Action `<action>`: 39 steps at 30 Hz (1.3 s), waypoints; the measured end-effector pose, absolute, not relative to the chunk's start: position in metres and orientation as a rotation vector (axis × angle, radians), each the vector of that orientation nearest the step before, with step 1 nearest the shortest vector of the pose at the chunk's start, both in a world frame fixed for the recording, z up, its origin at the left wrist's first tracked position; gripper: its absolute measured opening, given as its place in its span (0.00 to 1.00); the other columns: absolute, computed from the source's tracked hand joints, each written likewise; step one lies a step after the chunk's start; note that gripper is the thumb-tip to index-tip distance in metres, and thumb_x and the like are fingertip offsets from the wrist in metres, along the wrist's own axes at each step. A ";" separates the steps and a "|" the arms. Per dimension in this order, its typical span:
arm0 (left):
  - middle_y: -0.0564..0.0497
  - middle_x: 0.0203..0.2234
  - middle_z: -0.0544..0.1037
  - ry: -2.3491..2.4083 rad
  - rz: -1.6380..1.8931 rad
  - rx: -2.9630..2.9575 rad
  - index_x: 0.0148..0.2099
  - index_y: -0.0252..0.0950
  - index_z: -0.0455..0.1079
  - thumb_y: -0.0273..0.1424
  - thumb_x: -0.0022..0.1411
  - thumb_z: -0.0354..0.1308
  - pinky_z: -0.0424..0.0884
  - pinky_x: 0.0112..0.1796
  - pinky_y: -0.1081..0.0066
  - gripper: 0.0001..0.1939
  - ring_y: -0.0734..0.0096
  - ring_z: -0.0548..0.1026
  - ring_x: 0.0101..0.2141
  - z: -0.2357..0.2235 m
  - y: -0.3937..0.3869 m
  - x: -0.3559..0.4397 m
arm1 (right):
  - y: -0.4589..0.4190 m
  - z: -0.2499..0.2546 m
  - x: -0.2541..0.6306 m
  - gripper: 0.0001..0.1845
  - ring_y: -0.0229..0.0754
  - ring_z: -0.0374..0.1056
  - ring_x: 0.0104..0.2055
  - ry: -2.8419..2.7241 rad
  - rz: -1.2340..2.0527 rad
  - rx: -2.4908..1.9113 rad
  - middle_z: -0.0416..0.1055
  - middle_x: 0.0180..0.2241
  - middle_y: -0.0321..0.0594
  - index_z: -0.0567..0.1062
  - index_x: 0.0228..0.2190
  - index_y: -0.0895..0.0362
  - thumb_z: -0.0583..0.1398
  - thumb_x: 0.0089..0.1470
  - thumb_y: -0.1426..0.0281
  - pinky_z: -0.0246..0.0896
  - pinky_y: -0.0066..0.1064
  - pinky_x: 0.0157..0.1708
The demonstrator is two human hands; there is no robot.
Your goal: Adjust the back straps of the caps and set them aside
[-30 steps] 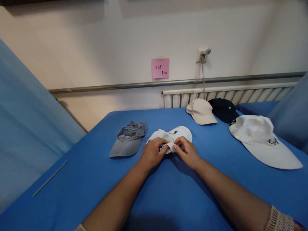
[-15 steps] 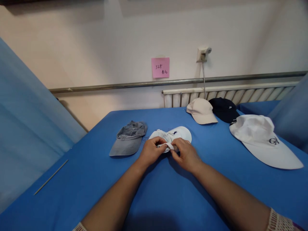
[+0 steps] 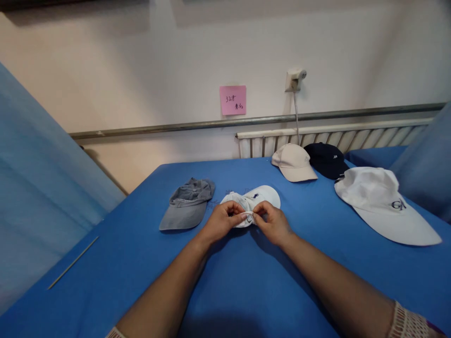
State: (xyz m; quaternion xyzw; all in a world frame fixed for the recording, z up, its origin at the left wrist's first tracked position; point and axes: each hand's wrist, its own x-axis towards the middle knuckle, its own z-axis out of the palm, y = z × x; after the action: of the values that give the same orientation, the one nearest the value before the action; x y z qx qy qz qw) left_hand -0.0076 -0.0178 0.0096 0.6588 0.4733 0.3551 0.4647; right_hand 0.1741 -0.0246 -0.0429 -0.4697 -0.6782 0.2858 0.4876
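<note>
A white baseball cap (image 3: 267, 194) with a dark logo lies on the blue-covered table (image 3: 225, 291), its brim pointing right and away. My left hand (image 3: 225, 218) pinches one part of the cap's back strap, thumb against fingers. From the other side my right hand (image 3: 273, 222) grips the same strap between thumb and fingertips. Between them the strap (image 3: 248, 213) shows as a narrow white band. Part of the crown is covered by my fingers. Just left of my hands rests a grey cap (image 3: 186, 202), brim toward me.
A beige cap (image 3: 294, 162), a black cap (image 3: 326, 159) and a larger white cap (image 3: 373, 188) are at the right. On the left lies a thin stick (image 3: 73, 262). Behind the table run a metal rail (image 3: 176, 127) and a radiator (image 3: 338, 137); blue curtains (image 3: 45, 188) hang at the sides.
The strap, which looped up wide between my hands, now looks narrower and flatter. My right fingers have closed into a tighter pinch. The view has shifted slightly.
</note>
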 end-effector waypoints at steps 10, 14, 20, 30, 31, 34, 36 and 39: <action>0.54 0.22 0.70 1.176 0.985 1.476 0.29 0.33 0.69 0.39 0.47 0.67 0.62 0.25 0.76 0.16 0.78 0.65 0.23 0.004 -0.017 -0.005 | -0.033 -0.043 0.172 0.06 0.47 0.68 0.49 -1.744 0.573 -0.997 0.70 0.47 0.44 0.76 0.32 0.52 0.58 0.53 0.73 0.63 0.42 0.50; 0.53 0.25 0.72 1.184 0.982 1.533 0.32 0.32 0.71 0.38 0.49 0.65 0.64 0.28 0.74 0.14 0.76 0.68 0.25 0.000 -0.015 -0.006 | -0.031 -0.048 0.166 0.04 0.47 0.68 0.49 -1.618 0.669 -1.040 0.71 0.47 0.43 0.78 0.30 0.52 0.61 0.52 0.68 0.61 0.42 0.51; 0.50 0.30 0.77 1.287 0.870 1.870 0.36 0.34 0.75 0.35 0.55 0.59 0.67 0.34 0.71 0.10 0.70 0.73 0.32 0.002 -0.020 -0.004 | -0.029 -0.054 0.158 0.04 0.45 0.70 0.45 -1.491 0.751 -1.081 0.73 0.41 0.42 0.74 0.23 0.54 0.61 0.49 0.71 0.62 0.41 0.50; 0.52 0.25 0.75 1.433 1.004 1.759 0.30 0.33 0.72 0.33 0.51 0.60 0.66 0.30 0.73 0.07 0.72 0.71 0.27 -0.001 -0.018 0.000 | -0.029 -0.053 0.162 0.03 0.44 0.70 0.43 -1.575 0.657 -1.040 0.72 0.39 0.41 0.72 0.25 0.54 0.60 0.48 0.74 0.63 0.38 0.48; 0.52 0.24 0.75 1.425 1.006 1.742 0.29 0.33 0.71 0.33 0.50 0.60 0.66 0.30 0.74 0.08 0.73 0.70 0.26 -0.001 -0.018 0.000 | -0.028 -0.054 0.162 0.03 0.44 0.70 0.43 -1.577 0.653 -1.059 0.72 0.39 0.41 0.72 0.25 0.55 0.60 0.48 0.74 0.63 0.38 0.48; 0.52 0.24 0.74 1.401 1.001 1.717 0.28 0.33 0.71 0.35 0.50 0.61 0.65 0.29 0.74 0.09 0.73 0.69 0.26 -0.001 -0.017 -0.002 | -0.030 -0.054 0.163 0.02 0.44 0.69 0.45 -1.639 0.615 -1.081 0.71 0.41 0.42 0.71 0.27 0.55 0.59 0.49 0.74 0.63 0.38 0.47; 0.52 0.24 0.74 1.385 0.999 1.703 0.29 0.32 0.71 0.36 0.50 0.62 0.65 0.29 0.73 0.11 0.73 0.69 0.26 -0.001 -0.016 -0.003 | -0.032 -0.053 0.164 0.04 0.45 0.67 0.47 -1.718 0.559 -1.096 0.69 0.43 0.42 0.71 0.30 0.54 0.60 0.49 0.73 0.62 0.39 0.48; 0.51 0.24 0.75 1.361 0.999 1.680 0.30 0.32 0.72 0.37 0.50 0.62 0.65 0.29 0.73 0.12 0.72 0.70 0.26 0.000 -0.016 -0.005 | -0.036 -0.049 0.164 0.08 0.47 0.65 0.46 -1.817 0.448 -1.167 0.68 0.43 0.43 0.69 0.34 0.54 0.61 0.50 0.72 0.62 0.40 0.46</action>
State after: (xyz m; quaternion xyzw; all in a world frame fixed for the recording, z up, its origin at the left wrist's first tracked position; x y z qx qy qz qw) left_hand -0.0046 -0.0157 -0.0002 0.6551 0.5308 0.3895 0.3707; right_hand 0.1636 -0.0358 -0.0491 -0.4721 -0.7351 0.1815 0.4514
